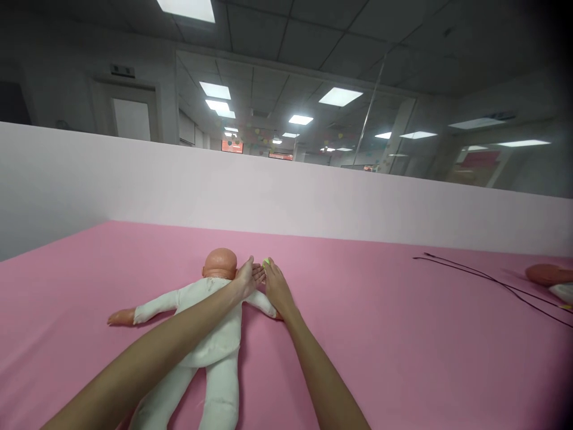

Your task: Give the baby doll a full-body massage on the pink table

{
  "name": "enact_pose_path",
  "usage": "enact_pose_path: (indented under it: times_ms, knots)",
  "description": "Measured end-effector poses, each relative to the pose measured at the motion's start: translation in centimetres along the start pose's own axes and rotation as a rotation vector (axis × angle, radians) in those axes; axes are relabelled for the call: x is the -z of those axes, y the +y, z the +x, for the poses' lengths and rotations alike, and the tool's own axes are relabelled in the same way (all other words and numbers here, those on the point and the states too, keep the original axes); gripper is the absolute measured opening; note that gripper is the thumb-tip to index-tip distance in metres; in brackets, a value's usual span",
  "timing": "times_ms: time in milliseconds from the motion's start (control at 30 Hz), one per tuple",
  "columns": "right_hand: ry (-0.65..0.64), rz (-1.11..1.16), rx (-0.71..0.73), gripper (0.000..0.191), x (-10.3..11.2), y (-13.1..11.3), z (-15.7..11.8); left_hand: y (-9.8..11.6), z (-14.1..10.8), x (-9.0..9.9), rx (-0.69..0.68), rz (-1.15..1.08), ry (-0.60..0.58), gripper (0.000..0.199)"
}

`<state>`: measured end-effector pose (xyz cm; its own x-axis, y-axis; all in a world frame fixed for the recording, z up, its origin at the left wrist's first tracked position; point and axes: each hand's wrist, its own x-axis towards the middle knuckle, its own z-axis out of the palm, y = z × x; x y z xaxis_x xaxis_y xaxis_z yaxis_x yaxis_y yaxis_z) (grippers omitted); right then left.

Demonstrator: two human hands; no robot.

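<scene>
There are two hands, one left hand (249, 277) and one right hand (276, 288), and one small yellow-green item (267, 261). One pink surface (380, 334) carries one doll (224, 340) with one head (221, 261), two arms (156, 307) and two legs (221, 391), plus two dark cords (492, 279). Behind are one white partition (313, 203) and one door (131, 119).

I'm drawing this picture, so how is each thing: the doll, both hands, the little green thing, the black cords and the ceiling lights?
Doll: lying, arms spread, face not showing
Left hand: open, palm showing
Right hand: fingers nearly straight, grip unclear
Little green thing: mostly hidden by fingers
Black cords: lying uncoiled
Ceiling lights: on
</scene>
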<state>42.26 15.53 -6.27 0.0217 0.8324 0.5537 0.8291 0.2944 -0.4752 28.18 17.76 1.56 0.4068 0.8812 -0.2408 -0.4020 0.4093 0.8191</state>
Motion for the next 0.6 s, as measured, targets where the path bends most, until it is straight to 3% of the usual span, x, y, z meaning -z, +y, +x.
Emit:
enact_pose_path:
  times_ms: [100,233,300,333,400,467,533,600]
  knots:
    - [0.074,0.180,-0.045,0.055,0.6,-2.7,-0.4,0.8,-1.6,-0.4,-0.077,0.060,-0.049,0.052]
    - [0.168,0.471,-0.139,0.065,1.4,-10.5,-1.9,-0.3,-6.3,-2.5,-0.373,0.197,-0.011,0.064]
    - [0.177,0.456,-0.034,0.073,2.1,-14.4,-2.6,-1.1,-9.5,-3.1,-0.585,0.259,0.073,0.084]
    - [0.205,0.436,0.032,0.078,2.6,-16.0,-2.9,-1.1,-11.1,-3.0,-0.634,0.235,0.043,0.088]
    - [0.270,0.406,0.096,0.082,3.6,-18.3,-3.3,-0.1,-14.2,-2.1,-0.547,0.129,-0.205,0.082]
    - [0.324,0.444,0.018,0.081,4.2,-20.3,-4.0,2.0,-16.8,-0.5,-0.423,0.097,-0.402,0.080]
    - [0.316,0.511,-0.067,0.077,4.0,-22.6,-5.2,3.9,-18.9,1.4,-0.385,0.010,-0.463,0.082]
    - [0.237,0.521,-0.006,0.075,3.6,-25.4,-6.7,4.7,-20.6,2.9,-0.438,-0.110,-0.432,0.080]
